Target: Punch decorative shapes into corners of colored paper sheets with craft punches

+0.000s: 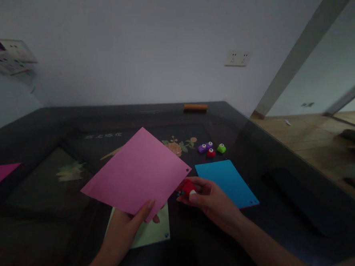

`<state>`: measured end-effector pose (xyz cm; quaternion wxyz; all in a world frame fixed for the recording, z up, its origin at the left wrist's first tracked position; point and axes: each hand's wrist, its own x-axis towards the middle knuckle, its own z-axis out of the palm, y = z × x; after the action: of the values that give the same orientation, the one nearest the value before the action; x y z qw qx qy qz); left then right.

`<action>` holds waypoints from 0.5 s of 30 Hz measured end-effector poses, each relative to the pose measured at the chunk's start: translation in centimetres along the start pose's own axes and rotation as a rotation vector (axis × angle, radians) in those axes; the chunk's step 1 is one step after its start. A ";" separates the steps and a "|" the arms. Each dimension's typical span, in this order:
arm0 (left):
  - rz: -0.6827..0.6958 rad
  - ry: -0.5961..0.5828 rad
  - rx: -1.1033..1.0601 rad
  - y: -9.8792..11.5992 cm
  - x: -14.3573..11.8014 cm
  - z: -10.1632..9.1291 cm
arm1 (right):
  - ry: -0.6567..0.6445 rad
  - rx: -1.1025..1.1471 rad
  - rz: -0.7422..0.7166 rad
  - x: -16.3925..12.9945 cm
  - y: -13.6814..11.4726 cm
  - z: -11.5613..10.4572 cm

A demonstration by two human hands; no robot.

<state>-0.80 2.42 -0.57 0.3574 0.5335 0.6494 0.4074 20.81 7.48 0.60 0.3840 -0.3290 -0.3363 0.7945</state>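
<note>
Left hand pinches the pink sheet (hiding the green sheet beneath); right hand grips a half-hidden red punch beside its edge.

A dim room with a plain pale wall behind a dark, glossy counter whose inlaid top shows faint flower patterns. A white double socket plate sits on the wall at right of centre. A small orange block lies at the counter's far edge. To the right, a slanted pale beam frames an opening onto a brighter wooden floor.
</note>
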 end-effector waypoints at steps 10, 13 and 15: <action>-0.030 0.023 0.031 0.4 -0.1 -0.1 | -0.046 -0.026 0.008 -0.1 -0.5 0.3; -0.022 0.028 0.035 0.2 -0.1 0.0 | -0.050 -0.032 0.009 -0.1 -0.6 0.4; -0.014 0.026 0.020 0.2 0.0 0.0 | -0.050 -0.037 0.008 -0.1 -0.6 0.4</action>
<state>-0.73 2.44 -0.35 0.3463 0.5273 0.6618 0.4051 20.83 7.58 1.30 0.3663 -0.3175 -0.3592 0.7975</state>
